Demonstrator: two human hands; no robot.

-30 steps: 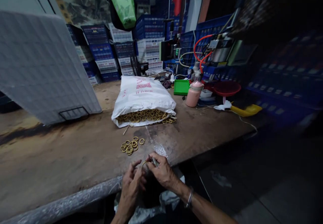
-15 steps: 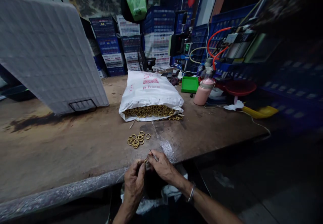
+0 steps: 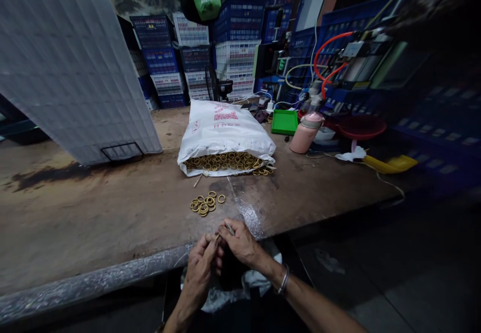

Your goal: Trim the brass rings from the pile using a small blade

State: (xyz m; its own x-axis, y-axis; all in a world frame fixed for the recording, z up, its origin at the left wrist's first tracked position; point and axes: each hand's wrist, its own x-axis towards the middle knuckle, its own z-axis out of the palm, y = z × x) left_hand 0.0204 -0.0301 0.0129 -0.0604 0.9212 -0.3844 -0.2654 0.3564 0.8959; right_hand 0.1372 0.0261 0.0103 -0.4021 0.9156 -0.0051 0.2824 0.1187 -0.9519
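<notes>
My left hand (image 3: pixel 203 258) is closed at the table's front edge, pinching a small brass ring (image 3: pixel 217 236) seen nearly edge-on between thumb and finger. Against it, my right hand (image 3: pixel 240 243) grips a thin metal tool (image 3: pixel 230 229) whose kind is too small to tell; its fingertips meet the ring. Just beyond both hands, a small heap of brass rings (image 3: pixel 203 209) lies on the wooden table (image 3: pixel 150 223). Farther back rests a white woven sack (image 3: pixel 225 132), its open mouth full of more rings (image 3: pixel 225 161). Below my hands hangs an open bag (image 3: pixel 221 298) with a dark inside.
A tall pale padded panel (image 3: pixel 82 72) stands at left. On the right are a green tray (image 3: pixel 284 122), a pink bottle (image 3: pixel 306 133), a yellow scoop-like piece (image 3: pixel 393 163) and a machine with red hoses (image 3: pixel 349 57). Stacked blue and white crates (image 3: pixel 238 55) line the back.
The view has tipped slightly downward. My left fingers have shifted and spread a little below the ring, while both hands stay together at the table edge.
</notes>
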